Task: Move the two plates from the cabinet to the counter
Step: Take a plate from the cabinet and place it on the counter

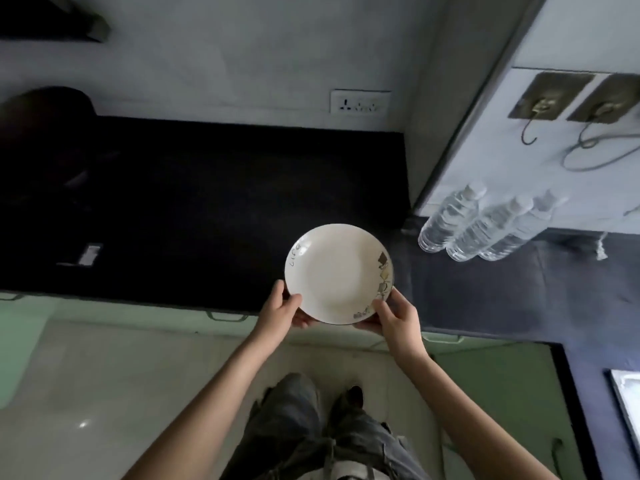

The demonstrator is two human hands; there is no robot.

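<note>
A white plate (337, 271) with a leaf pattern on its right rim and small writing on its left rim is held over the front part of the black counter (194, 209). A dark edge under its right rim hints at a second plate beneath, but I cannot tell for sure. My left hand (282, 310) grips the plate's lower left rim, thumb on top. My right hand (394, 317) grips the lower right rim the same way. The cabinet the plates came from is not in view.
Three clear water bottles (485, 226) stand on the counter's right wing, close to the plate. A dark rounded appliance (45, 140) sits at the far left. A wall socket (360, 102) is behind the counter. Hooks (540, 112) hang on the right wall. Cabinet handles (227, 317) line the counter's front.
</note>
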